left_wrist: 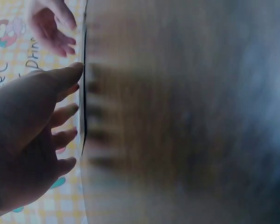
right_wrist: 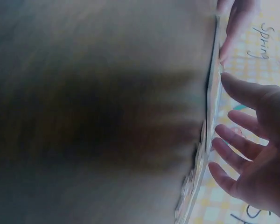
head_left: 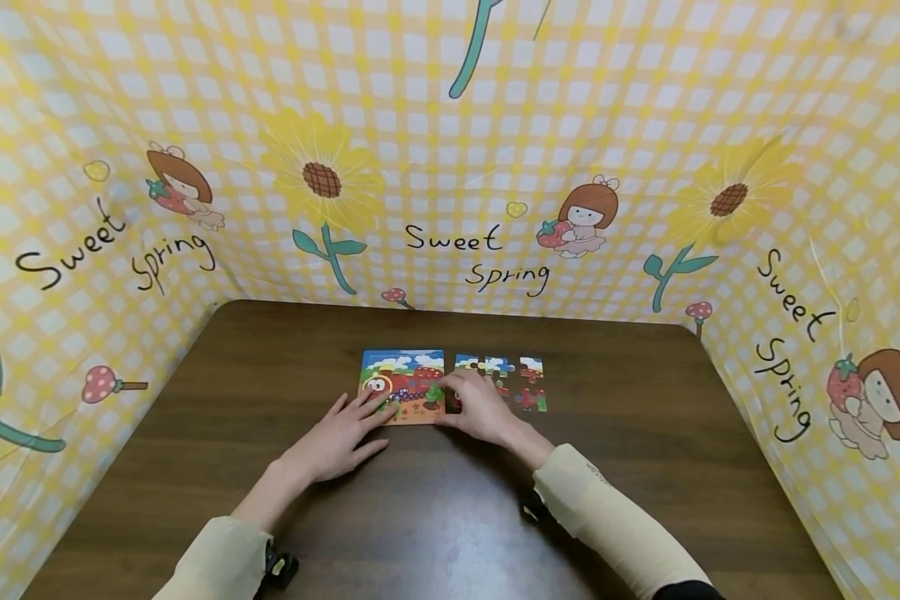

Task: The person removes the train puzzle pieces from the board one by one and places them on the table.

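Toward the far middle of a dark brown wooden table [head_left: 667, 442], in the head view, lies a flat rectangular picture board [head_left: 414, 392] printed with a red cartoon vehicle under blue sky and white clouds. The left hand [head_left: 337, 442] rests its extended fingers over the board's lower left part, thumb spread to the side. The right hand [head_left: 483, 408] has thumb and fingertips at the board's right edge, open rather than clenched. Beside the board, partly hidden by that hand, are small flat multicoloured jigsaw pieces [head_left: 531, 367]. Cream fabric sleeves [head_left: 615, 517] cover both forearms, and a yellow-and-white checked cloth [head_left: 450, 142] surrounds the far sides

From the left wrist, the left hand appears with fingers apart and relaxed, the right hand beyond it; the tabletop is blurred

From the right wrist, the right hand's fingers are spread and slightly bent, with part of the left hand above
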Motion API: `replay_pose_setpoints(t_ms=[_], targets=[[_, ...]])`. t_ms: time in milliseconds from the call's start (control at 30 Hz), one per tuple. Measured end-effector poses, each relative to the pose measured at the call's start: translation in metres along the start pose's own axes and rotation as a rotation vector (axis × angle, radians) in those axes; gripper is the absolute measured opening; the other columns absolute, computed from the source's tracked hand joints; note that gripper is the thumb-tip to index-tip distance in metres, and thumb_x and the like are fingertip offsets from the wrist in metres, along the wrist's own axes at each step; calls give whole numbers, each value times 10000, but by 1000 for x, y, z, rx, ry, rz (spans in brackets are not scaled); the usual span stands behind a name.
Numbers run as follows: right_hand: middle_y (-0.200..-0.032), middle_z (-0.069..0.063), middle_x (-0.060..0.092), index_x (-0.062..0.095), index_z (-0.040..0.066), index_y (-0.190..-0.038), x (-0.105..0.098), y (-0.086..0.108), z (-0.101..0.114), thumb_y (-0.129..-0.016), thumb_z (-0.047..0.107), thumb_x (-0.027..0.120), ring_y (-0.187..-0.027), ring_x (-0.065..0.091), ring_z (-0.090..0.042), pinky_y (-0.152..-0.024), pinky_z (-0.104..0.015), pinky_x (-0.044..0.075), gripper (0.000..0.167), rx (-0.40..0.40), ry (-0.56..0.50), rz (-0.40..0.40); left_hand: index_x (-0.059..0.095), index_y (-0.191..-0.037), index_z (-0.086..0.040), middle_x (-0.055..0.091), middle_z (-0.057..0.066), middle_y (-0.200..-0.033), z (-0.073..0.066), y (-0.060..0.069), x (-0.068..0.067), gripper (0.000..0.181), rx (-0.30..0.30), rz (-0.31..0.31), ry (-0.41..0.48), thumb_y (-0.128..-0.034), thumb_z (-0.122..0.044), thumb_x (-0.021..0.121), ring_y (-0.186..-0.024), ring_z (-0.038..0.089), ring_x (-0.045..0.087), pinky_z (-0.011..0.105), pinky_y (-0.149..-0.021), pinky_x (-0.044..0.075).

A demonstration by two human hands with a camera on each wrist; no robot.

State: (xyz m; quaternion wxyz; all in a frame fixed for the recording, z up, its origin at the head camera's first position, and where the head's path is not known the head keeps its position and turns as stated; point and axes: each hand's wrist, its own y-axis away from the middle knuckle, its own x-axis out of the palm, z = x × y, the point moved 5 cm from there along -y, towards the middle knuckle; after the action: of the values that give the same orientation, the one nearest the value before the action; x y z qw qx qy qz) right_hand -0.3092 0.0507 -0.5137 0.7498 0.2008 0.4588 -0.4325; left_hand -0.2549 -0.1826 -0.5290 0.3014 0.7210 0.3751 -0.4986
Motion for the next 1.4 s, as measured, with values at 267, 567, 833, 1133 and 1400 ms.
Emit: replay_pose_setpoints(t_ms=[267,567,833,1133,1400], targets=[[-1390,-121,699,729,121,-1420,19,-11,-9,-975,415,858,-1339,623,-329,-1093,-545,487,549,-51,103,-14,499,-1667,-120,395,186,-1773,-5,1,1,617,11,-2,5,-1118,-359,649,-1654,494,331,750,-1300,283],[-1366,-124,748,717,108,-1446,14,-20,7,-979,385,859,-1321,632,-348,-1120,-572,473,562,-55,85,29,516,-1657,-126,402,183,-1770,-1,2,3,594,17,-31,19,-1124,-358,641,-1657,503,313,773,-1274,304],[-1143,-99,774,773,75,-1342,12,-25,12,-906,304,937,-1129,645,-294,-976,-498,494,519,37,32,52,545,-1630,-83,426,259,-1732,-5,3,1,595,36,-57,85,-1111,-354,656,-1648,561,272,828,-1238,278],[-1141,-85,729,758,81,-1336,36,-33,-19,-919,229,910,-1004,620,-204,-882,-381,545,468,-13,-137,-5,524,-1650,-112,405,205,-1761,-4,2,5,585,5,-40,58,-1132,-363,627,-1675,516,253,795,-1272,275],[-1276,-227,642,668,-11,-1440,23,-21,9,-898,5,870,-880,671,-201,-776,-281,576,578,79,-342,-32,533,-1650,-150,422,210,-1750,4,3,14,612,56,-105,104,-1130,-464,602,-1659,532,274,829,-1240,275]])
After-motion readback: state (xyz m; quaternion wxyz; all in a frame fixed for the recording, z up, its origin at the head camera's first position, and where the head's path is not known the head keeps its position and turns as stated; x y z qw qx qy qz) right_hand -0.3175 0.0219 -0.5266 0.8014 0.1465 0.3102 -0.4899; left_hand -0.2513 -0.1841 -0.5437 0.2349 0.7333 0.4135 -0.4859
